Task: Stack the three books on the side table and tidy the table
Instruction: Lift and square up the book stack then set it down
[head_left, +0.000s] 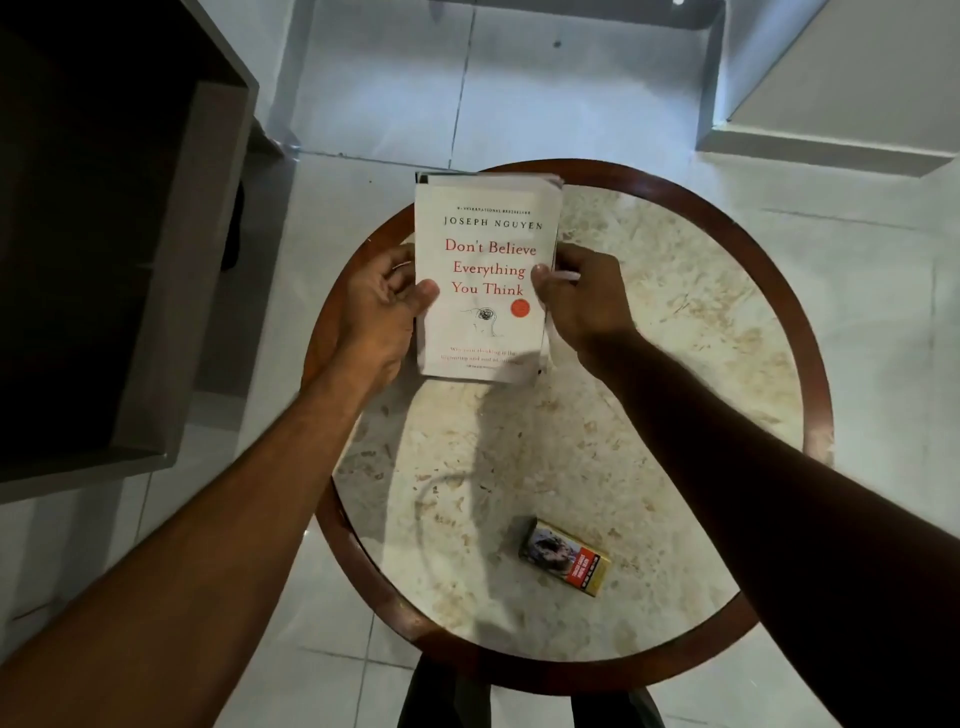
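Both hands grip a stack of books (485, 280) at the far left part of the round side table (675, 322). Left hand (382, 306): thumb pressed on the white top cover, fingers curled around the left edge. Right hand (582, 299): thumb on the cover's right margin, fingers wrapped behind the right edge. Forearms extend from the near corners and converge on the stack. Darker and paler edges of lower volumes show beneath the top cover. A small yellow pack (563, 557) lies flat on the stone top, near the front rim, well apart from the stack.
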